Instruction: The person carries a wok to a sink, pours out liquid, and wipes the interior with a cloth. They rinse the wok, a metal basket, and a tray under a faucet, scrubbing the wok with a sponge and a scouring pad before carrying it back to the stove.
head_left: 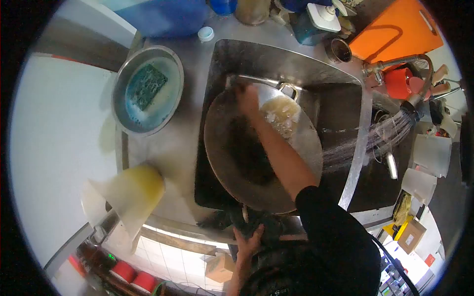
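A large dark wok (232, 148) lies tilted in the steel sink, with foamy water (281, 111) at its upper right. My right hand (245, 94) is at the wok's upper inside wall; it is blurred and dark, so its fingers and anything in them cannot be made out. Near the sink's front edge, my left hand (249, 239) is closed on a dark cloth beside the wok's near handle (245, 213). Water sprays from a hose head (412, 107) on the right toward the wok.
Left of the sink, a metal bowl (180, 81) holds soapy water and a green scouring pad (150, 87). A yellowish jug (140, 190) stands below it. An orange board (395, 34), a soap bottle (316, 24) and a small metal cup (338, 51) line the back.
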A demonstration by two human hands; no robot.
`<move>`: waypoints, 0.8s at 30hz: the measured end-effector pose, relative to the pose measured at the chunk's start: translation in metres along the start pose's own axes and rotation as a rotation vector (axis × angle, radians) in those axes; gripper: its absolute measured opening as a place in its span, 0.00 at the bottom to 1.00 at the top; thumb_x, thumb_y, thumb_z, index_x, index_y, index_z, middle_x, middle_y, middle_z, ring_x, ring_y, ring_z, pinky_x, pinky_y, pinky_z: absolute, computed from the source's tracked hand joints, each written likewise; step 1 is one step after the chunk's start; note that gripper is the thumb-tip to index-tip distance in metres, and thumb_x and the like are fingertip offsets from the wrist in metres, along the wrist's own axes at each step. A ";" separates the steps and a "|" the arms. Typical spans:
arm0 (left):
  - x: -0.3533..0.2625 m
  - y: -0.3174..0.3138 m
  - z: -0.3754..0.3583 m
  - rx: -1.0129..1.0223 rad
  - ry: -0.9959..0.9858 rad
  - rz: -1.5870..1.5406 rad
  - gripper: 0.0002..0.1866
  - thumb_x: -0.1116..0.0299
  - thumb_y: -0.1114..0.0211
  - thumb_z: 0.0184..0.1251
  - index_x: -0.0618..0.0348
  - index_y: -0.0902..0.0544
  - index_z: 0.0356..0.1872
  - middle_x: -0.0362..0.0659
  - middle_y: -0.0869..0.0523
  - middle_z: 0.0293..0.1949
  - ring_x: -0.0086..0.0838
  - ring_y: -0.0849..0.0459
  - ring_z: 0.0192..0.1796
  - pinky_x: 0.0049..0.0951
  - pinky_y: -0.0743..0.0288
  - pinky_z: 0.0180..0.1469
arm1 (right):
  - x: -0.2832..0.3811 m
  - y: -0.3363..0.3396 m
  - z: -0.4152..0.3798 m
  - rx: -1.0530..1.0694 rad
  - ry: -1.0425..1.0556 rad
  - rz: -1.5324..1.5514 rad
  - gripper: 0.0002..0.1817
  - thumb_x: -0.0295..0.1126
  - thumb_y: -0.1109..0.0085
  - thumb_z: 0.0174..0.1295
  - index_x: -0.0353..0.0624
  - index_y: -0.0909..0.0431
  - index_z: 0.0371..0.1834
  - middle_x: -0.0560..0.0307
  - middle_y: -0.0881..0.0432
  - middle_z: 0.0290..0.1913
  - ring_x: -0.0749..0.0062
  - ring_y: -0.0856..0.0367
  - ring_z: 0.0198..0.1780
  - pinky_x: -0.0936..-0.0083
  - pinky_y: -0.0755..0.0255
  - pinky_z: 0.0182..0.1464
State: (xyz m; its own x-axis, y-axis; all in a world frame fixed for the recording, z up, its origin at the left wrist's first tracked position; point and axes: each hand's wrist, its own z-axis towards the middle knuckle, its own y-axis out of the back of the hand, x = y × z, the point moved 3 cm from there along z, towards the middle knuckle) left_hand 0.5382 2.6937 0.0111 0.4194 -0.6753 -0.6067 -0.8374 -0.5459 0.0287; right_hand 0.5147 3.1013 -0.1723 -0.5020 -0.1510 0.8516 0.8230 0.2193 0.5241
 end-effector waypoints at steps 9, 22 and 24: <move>-0.002 -0.003 0.001 -0.061 -0.077 0.031 0.41 0.70 0.28 0.55 0.67 0.38 0.69 0.51 0.27 0.63 0.37 0.26 0.62 0.38 0.34 0.66 | 0.014 0.014 -0.003 -0.224 0.010 0.345 0.14 0.32 0.42 0.64 0.42 0.16 0.51 0.43 0.14 0.48 0.50 0.16 0.51 0.60 0.24 0.54; 0.018 0.004 0.006 -0.024 -0.113 0.008 0.40 0.69 0.28 0.57 0.66 0.39 0.69 0.49 0.25 0.60 0.35 0.25 0.61 0.36 0.32 0.64 | 0.135 0.051 -0.154 0.394 0.056 0.418 0.14 0.27 0.41 0.63 0.39 0.17 0.50 0.46 0.14 0.43 0.62 0.15 0.49 0.69 0.24 0.54; 0.026 0.007 0.013 -0.042 -0.053 -0.047 0.41 0.68 0.28 0.57 0.65 0.40 0.69 0.49 0.25 0.59 0.35 0.25 0.60 0.36 0.32 0.64 | 0.149 0.062 -0.160 0.440 0.077 0.437 0.14 0.28 0.40 0.63 0.39 0.17 0.51 0.45 0.14 0.44 0.62 0.15 0.49 0.69 0.25 0.54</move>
State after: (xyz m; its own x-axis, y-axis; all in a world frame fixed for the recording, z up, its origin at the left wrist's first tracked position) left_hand 0.5390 2.6788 -0.0147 0.4382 -0.6216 -0.6493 -0.8012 -0.5976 0.0315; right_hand 0.5332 2.9380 -0.0155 -0.1101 -0.0232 0.9937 0.7531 0.6505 0.0986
